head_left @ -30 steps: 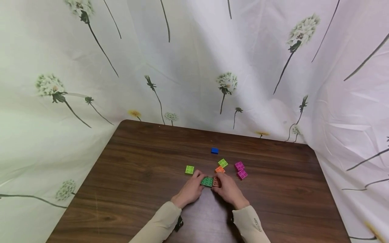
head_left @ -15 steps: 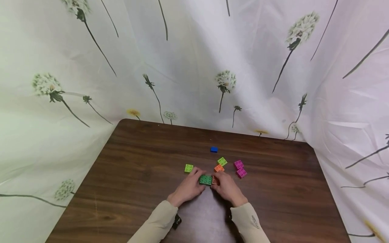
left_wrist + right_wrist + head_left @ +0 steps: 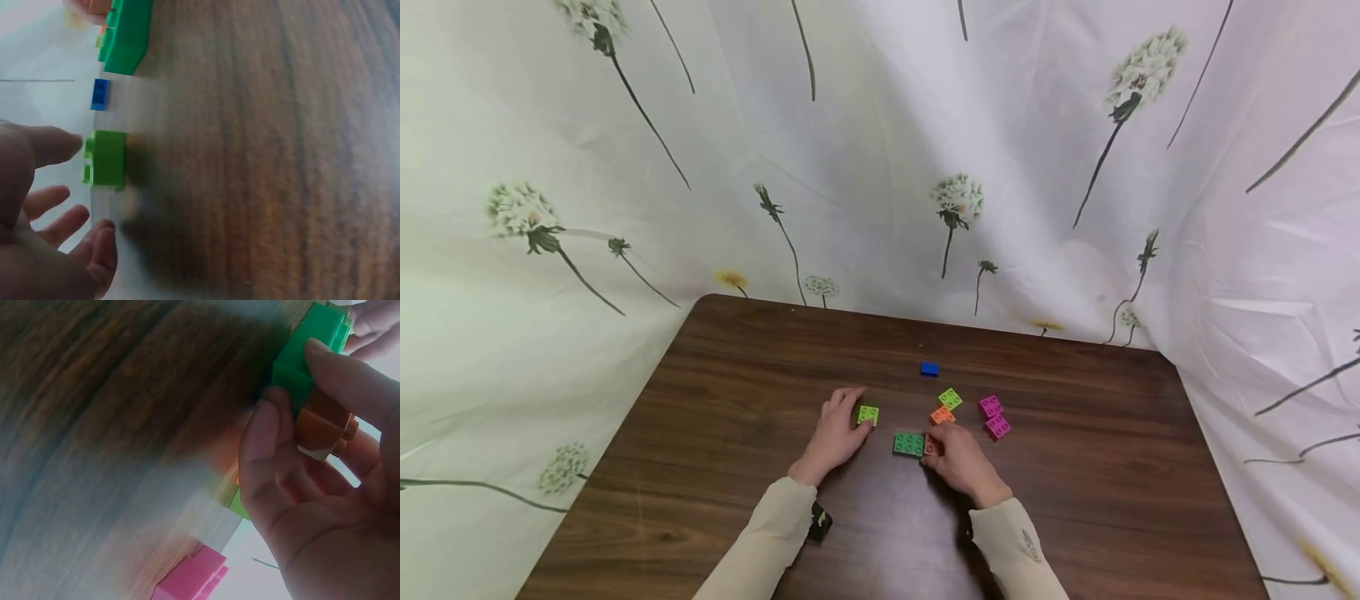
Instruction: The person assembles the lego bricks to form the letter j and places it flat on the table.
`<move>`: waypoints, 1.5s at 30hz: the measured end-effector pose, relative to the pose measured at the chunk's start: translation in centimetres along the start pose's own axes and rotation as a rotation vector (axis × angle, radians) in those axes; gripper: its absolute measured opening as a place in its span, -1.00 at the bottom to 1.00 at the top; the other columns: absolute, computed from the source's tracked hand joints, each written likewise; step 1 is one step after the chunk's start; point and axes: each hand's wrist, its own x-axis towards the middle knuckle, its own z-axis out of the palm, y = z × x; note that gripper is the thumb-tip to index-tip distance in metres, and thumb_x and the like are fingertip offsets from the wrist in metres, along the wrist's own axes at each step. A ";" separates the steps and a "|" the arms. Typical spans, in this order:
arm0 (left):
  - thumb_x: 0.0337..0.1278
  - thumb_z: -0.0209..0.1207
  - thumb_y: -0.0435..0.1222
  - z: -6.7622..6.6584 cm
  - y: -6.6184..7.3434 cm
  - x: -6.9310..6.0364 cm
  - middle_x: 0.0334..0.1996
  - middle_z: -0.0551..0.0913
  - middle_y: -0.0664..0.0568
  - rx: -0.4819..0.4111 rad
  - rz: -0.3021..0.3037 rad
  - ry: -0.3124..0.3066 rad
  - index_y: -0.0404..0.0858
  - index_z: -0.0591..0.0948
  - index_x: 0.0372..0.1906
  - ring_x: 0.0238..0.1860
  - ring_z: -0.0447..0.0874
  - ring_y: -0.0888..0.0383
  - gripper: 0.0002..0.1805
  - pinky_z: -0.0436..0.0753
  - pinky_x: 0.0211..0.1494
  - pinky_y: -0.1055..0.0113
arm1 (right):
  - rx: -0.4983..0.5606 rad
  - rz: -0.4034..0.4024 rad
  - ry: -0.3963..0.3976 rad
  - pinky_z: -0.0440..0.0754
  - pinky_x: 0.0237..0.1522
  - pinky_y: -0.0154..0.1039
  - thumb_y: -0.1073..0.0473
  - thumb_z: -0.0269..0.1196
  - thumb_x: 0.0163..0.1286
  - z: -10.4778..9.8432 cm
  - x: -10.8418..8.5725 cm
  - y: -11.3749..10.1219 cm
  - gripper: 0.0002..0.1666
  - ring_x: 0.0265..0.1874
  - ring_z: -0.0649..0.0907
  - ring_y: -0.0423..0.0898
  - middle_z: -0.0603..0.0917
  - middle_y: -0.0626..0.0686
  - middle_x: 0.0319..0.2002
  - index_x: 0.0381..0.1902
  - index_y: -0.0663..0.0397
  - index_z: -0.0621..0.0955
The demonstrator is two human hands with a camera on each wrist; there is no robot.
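My left hand (image 3: 836, 436) is spread around a lime green brick (image 3: 868, 415) on the table. In the left wrist view its thumb (image 3: 56, 145) is close to the brick's studs, and the other fingers are apart from the brick (image 3: 109, 158). My right hand (image 3: 961, 461) pinches a green brick (image 3: 908, 444) and a brown-orange brick (image 3: 930, 446) that sit end to end. The right wrist view shows the thumb on the green brick (image 3: 312, 347), with fingers on the opposite side. The brown-orange brick (image 3: 322, 422) lies within the grip, partly hidden by the hand in the head view.
Behind the right hand lie an orange brick (image 3: 942, 415) and a second lime brick (image 3: 951, 398), touching. Two magenta bricks (image 3: 994, 417) are to the right. A blue brick (image 3: 929, 369) lies farther back on the wooden table (image 3: 737, 375). A flowered curtain (image 3: 880, 167) surrounds the table.
My left hand has let go of the green brick and moved left to the lime brick, its fingers spreading. My right hand keeps its grip in nearly the same place.
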 end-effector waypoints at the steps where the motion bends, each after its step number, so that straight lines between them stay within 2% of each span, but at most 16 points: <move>1: 0.16 0.24 -0.29 0.1 -0.1 0.0 0.25 0.38 -0.16 0.002 -0.001 -0.021 -0.25 0.38 0.34 0.15 0.36 -0.15 -0.39 0.42 0.16 -0.08 | -0.001 0.004 -0.001 0.52 -0.22 -0.15 0.19 0.39 0.18 0.0 0.0 0.0 -0.64 -0.27 0.55 -0.11 0.63 0.05 -0.21 -0.06 0.16 0.65; 5: 0.15 0.25 -0.33 0.4 -0.1 -0.1 0.24 0.39 -0.15 0.011 0.044 -0.065 -0.25 0.38 0.35 0.16 0.35 -0.18 -0.37 0.43 0.16 -0.10 | -0.007 0.005 0.002 0.50 -0.24 -0.17 0.19 0.40 0.18 0.0 0.1 -0.1 -0.64 -0.29 0.54 -0.13 0.63 0.04 -0.23 -0.05 0.15 0.65; 9: 0.13 0.27 -0.35 0.7 0.0 -0.4 0.15 0.45 -0.14 0.061 0.109 -0.070 -0.28 0.45 0.27 0.05 0.39 -0.15 -0.44 0.42 0.08 -0.13 | -0.006 -0.005 0.002 0.54 -0.19 -0.12 0.20 0.40 0.17 0.0 0.0 -0.2 -0.60 -0.21 0.58 -0.08 0.64 0.08 -0.17 -0.02 0.18 0.65; 14: 0.13 0.25 -0.41 0.9 0.2 -0.6 0.09 0.48 -0.09 0.103 0.103 -0.073 -0.25 0.51 0.22 -0.02 0.38 -0.08 -0.51 0.39 0.06 -0.10 | 0.003 -0.006 0.001 0.55 -0.14 -0.09 0.19 0.40 0.17 0.0 0.0 -0.3 -0.58 -0.18 0.59 -0.06 0.64 0.09 -0.14 0.00 0.17 0.64; 20: 0.15 0.24 -0.40 1.0 0.2 -0.7 0.04 0.50 -0.05 0.097 0.096 -0.074 -0.23 0.55 0.17 -0.01 0.40 -0.06 -0.56 0.40 0.04 -0.06 | 0.005 -0.008 0.005 0.55 -0.15 -0.10 0.20 0.40 0.17 -0.1 -0.1 -0.4 -0.58 -0.19 0.59 -0.07 0.64 0.09 -0.14 0.00 0.18 0.64; 27: 0.10 0.31 -0.34 0.9 0.8 -0.7 -0.01 0.56 -0.04 0.069 0.096 -0.116 -0.25 0.58 0.09 -0.01 0.44 -0.02 -0.59 0.44 0.03 -0.02 | 0.001 -0.002 0.012 0.55 -0.15 -0.09 0.19 0.41 0.16 -0.2 0.0 -0.3 -0.59 -0.20 0.59 -0.07 0.64 0.08 -0.15 -0.01 0.17 0.65; 30: 0.13 0.29 -0.33 0.9 1.3 -0.8 -0.01 0.55 -0.05 0.037 0.089 -0.138 -0.28 0.56 0.10 0.00 0.45 0.02 -0.59 0.47 0.03 0.04 | 0.002 0.003 0.014 0.55 -0.13 -0.08 0.19 0.41 0.15 -0.2 0.1 -0.2 -0.59 -0.18 0.60 -0.05 0.65 0.09 -0.15 -0.02 0.17 0.65; 37: 0.16 0.28 -0.27 0.8 1.9 -0.6 -0.06 0.53 0.00 -0.034 0.095 -0.174 -0.29 0.54 0.11 -0.13 0.51 0.17 -0.59 0.51 -0.06 0.24 | 0.009 0.005 0.011 0.56 -0.09 -0.05 0.19 0.41 0.17 -0.2 0.2 -0.1 -0.58 -0.14 0.61 -0.01 0.65 0.11 -0.12 0.00 0.18 0.64; 41: 0.16 0.27 -0.28 0.7 2.2 -0.8 -0.03 0.56 -0.01 -0.073 0.114 -0.200 -0.30 0.53 0.12 -0.09 0.54 0.15 -0.58 0.53 -0.04 0.22 | 0.009 0.007 0.005 0.56 -0.10 -0.04 0.20 0.40 0.17 -0.1 0.1 -0.1 -0.57 -0.14 0.61 -0.01 0.64 0.12 -0.12 0.00 0.19 0.64; 45: 0.16 0.27 -0.30 0.7 2.3 -1.1 -0.02 0.58 0.00 -0.065 0.148 -0.231 -0.29 0.54 0.10 -0.07 0.55 0.14 -0.60 0.54 -0.02 0.19 | 0.011 0.015 0.004 0.54 -0.14 -0.08 0.20 0.40 0.17 0.0 0.1 -0.1 -0.59 -0.19 0.60 -0.04 0.64 0.10 -0.15 -0.02 0.18 0.65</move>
